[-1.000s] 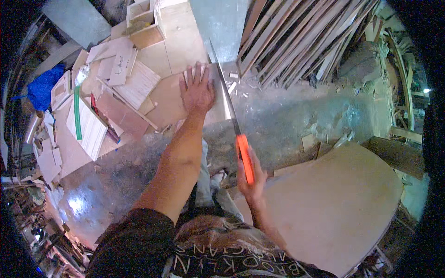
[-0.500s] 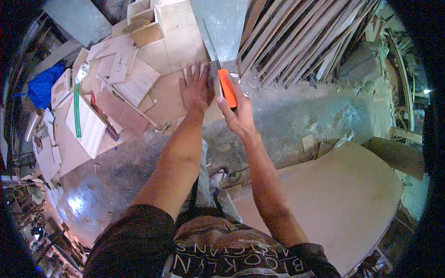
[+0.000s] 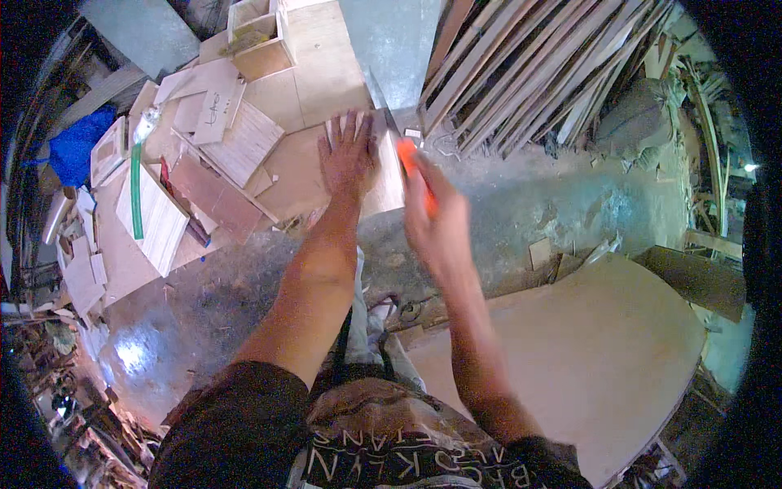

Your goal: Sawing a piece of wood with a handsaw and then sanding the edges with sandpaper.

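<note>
My left hand [image 3: 351, 155] lies flat on a pale wooden board [image 3: 386, 184] at the near right corner of the plywood-topped work surface, with its fingers stretched forward. Just to its right, my right hand [image 3: 441, 224] is wrapped round the orange handle of a handsaw [image 3: 407, 151]. The thin blade points forward and slightly left, along the board's right edge. Motion blurs the right hand and handle. Whether the teeth are in the wood, I cannot tell.
Wooden offcuts [image 3: 213, 191] and a green strip [image 3: 136, 191] lie on the left. An open wooden box [image 3: 265, 49] stands farther back. Long timber strips [image 3: 538, 73] lean at the far right. A large plywood sheet [image 3: 578, 350] lies at the near right.
My right hand has drawn the handsaw back toward my body and slightly right. My left hand stays pressed on the board.
</note>
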Available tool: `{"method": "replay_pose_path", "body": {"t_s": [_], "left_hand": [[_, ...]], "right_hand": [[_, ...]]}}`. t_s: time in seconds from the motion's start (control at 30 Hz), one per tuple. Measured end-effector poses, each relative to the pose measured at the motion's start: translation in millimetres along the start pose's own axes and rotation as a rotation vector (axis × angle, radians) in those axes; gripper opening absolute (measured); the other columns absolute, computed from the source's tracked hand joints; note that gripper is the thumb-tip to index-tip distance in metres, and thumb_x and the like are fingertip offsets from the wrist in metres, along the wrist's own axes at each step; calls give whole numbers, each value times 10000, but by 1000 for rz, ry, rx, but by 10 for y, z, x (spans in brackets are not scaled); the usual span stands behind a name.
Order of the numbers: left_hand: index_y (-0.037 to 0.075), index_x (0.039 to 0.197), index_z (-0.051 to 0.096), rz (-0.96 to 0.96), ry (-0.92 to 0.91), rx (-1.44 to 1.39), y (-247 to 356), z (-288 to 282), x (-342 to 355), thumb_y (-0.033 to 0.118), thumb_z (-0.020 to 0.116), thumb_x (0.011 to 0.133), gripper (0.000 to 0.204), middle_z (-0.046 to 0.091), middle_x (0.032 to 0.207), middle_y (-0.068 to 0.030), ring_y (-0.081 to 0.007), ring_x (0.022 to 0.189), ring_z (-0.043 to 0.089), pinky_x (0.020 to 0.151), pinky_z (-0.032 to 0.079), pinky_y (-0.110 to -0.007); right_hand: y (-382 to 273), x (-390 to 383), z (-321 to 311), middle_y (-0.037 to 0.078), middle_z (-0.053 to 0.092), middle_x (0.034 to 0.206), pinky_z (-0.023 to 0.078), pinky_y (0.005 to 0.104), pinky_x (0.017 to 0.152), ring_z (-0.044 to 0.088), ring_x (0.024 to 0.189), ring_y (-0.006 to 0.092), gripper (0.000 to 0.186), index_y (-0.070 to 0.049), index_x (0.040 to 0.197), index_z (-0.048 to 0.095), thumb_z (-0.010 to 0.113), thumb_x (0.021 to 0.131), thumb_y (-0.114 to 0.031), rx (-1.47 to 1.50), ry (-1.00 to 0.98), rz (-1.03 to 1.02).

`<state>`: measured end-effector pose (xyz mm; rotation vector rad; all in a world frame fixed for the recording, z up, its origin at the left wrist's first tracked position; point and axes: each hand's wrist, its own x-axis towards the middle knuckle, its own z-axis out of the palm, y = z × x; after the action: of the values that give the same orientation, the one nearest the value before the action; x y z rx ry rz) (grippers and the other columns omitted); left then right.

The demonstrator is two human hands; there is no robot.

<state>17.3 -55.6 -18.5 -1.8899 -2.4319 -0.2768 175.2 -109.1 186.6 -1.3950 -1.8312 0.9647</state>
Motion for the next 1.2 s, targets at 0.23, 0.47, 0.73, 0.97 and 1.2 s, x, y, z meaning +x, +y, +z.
{"method": "replay_pose_path", "body": {"t_s": [0.23,0.47,0.73,0.97,1.2], "left_hand": [[256,1489,399,-16,64,17,-431,-75,-57,366,536,937,579,385,1550,-55,-364,1410,353,1072,337,-613],[298,1516,356,7,-30,-13,381,-42,-14,389,433,983,547,304,1599,18,-273,1480,246,1130,255,-582],[228,1443,471,-16,149,26,-251,-134,34,361,517,951,511,384,1548,-64,-330,1436,315,1070,346,-580],[242,1495,406,-27,-14,-96,223,-112,-46,406,429,992,529,259,1616,-6,-295,1491,203,1146,215,-596],[249,1500,395,-35,42,-20,-220,-216,-93,391,433,988,532,266,1613,-6,-295,1492,197,1155,204,-584]], "right_hand": [[-252,-617,-114,269,672,1121,568,380,737,735,871,299,405,-3,1343,551,532,949,-96,76,-19,2],[523,373,161,280,685,927,546,400,625,727,731,305,399,-10,1327,570,538,941,-106,-30,155,-204],[-171,-853,-136,203,713,1075,547,337,651,703,697,204,437,-40,1359,560,541,923,-36,185,-7,202],[655,14,267,173,727,1052,551,330,729,704,789,193,403,-31,1345,569,504,950,-68,78,64,57],[406,-1597,-47,200,655,1250,540,363,891,702,1033,281,388,18,1307,584,511,937,-73,180,69,106]]}}
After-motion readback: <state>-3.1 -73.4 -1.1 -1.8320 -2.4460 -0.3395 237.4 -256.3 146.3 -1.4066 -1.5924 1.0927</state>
